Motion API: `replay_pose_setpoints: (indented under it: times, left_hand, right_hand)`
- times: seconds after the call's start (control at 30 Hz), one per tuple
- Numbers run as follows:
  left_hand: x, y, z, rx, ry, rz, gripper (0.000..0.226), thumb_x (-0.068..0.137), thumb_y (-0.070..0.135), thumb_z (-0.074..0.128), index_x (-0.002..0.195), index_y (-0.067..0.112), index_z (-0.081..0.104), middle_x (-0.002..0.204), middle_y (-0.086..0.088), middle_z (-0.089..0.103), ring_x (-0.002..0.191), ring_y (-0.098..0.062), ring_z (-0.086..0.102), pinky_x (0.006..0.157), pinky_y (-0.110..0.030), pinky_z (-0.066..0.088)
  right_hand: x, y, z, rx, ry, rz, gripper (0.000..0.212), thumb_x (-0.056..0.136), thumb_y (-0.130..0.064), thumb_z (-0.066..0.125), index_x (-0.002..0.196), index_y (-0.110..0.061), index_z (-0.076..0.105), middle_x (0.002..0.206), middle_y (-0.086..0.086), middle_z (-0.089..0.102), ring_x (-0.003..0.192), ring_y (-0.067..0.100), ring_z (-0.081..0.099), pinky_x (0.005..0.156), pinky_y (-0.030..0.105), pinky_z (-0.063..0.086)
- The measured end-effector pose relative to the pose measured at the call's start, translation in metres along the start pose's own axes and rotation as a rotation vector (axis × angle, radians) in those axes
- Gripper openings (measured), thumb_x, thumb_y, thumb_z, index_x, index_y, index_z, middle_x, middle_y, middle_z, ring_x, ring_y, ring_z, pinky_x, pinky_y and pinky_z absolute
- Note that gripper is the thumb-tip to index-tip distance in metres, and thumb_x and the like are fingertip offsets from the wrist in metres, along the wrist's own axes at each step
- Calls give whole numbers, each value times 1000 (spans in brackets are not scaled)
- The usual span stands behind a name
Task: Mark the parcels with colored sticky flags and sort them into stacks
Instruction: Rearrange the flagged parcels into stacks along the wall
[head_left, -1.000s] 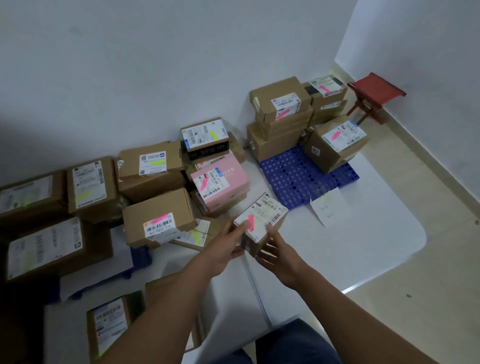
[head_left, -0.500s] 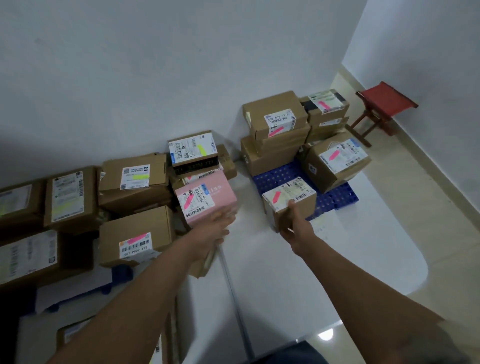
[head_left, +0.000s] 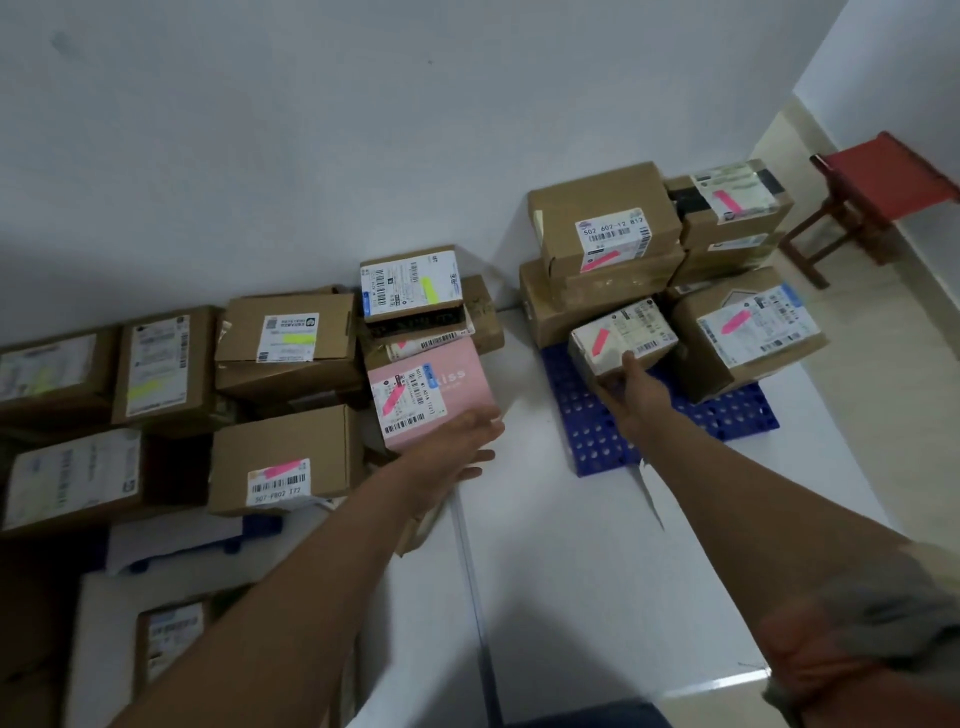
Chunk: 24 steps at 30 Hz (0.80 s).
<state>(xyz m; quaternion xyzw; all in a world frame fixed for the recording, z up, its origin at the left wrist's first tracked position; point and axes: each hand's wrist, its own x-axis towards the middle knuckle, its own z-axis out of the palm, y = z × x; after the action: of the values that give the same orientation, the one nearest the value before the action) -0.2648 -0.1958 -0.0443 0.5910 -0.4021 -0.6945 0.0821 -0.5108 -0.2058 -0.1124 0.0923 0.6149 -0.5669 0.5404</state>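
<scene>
My right hand (head_left: 638, 392) grips a small brown parcel (head_left: 621, 340) with a pink flag on its label. The parcel sits low over the blue pallet (head_left: 748, 418), between the brown stack (head_left: 597, 244) and a pink-flagged box (head_left: 748, 332). My left hand (head_left: 462, 441) reaches forward with fingers spread against the near edge of the pink box (head_left: 431, 395), which also bears a pink flag. Whether it grips the box I cannot tell. Left of it lie brown parcels with yellow flags (head_left: 291, 338) and one with a pink flag (head_left: 283, 460).
More brown parcels fill the left side along the wall (head_left: 156, 364). A red stool (head_left: 878, 187) stands at the far right by the corner. White boards cover the floor in front of me (head_left: 571, 571). One labelled box lies near my left elbow (head_left: 171, 639).
My right hand carried the small parcel forward and right onto the blue pallet area. My left hand let go of it and moved to the pink box.
</scene>
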Motion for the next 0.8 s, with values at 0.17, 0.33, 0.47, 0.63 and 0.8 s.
replay_pose_setpoints:
  times: [0.17,0.33,0.47,0.63,0.8]
  left_hand:
    - [0,2,2,9,-19,-8,40,99,33,56,138,24,50,127,9,52,121,-23,55,110,-43,42]
    - [-4,4,1,7,-37,9,40,98,34,57,137,25,51,132,9,52,119,-21,56,105,-38,45]
    - [-18,0,-5,-11,-45,37,40,98,33,58,136,24,53,126,11,53,117,-22,57,105,-38,45]
    - [-53,-20,-28,-74,-32,68,24,99,31,57,122,30,60,127,6,58,115,-20,59,89,-30,46]
    - [-104,-61,-87,-163,-27,89,27,100,26,54,126,27,61,121,-1,64,110,-22,61,95,-36,46]
  right_hand:
    - [-1,-6,6,-13,-12,-3,43,100,-25,53,140,-13,45,136,9,57,118,26,59,97,39,51]
    - [-14,-4,4,-67,-9,4,45,101,-31,52,143,-14,45,135,7,57,116,25,59,93,35,51]
    - [-35,4,4,-109,19,-1,45,100,-34,53,139,-13,48,133,9,53,114,25,56,91,33,50]
    - [-83,54,10,-167,60,23,47,98,-37,55,135,-8,50,131,15,54,107,25,60,83,34,55]
    - [-144,133,16,-214,17,77,44,99,-35,53,135,-9,49,134,13,52,120,30,55,94,37,51]
